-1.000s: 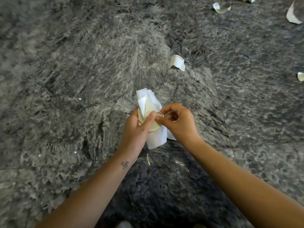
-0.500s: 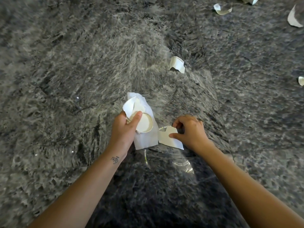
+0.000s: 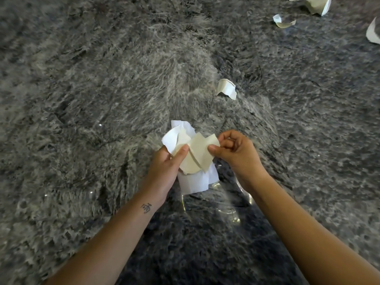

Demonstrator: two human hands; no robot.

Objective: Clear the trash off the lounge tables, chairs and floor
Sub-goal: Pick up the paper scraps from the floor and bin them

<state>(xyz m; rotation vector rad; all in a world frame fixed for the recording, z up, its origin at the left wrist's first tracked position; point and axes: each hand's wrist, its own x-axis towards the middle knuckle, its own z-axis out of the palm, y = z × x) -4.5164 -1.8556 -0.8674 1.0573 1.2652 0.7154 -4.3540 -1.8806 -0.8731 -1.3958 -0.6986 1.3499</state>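
Now the left hand (image 3: 164, 167) grips a bundle of paper scraps (image 3: 193, 183) above the grey rug (image 3: 82, 99), and the right hand (image 3: 234, 153) pinches a beige piece (image 3: 202, 155) against it. It is better to slide this piece under the left thumb before letting go. More torn pieces (image 3: 226, 91) lie toward the rug's far right edge.

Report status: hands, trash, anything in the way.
Left hand grips paper wad. Right hand pinches beige scrap against it. Loose scrap on rug ahead, more far right. Nothing in the way.
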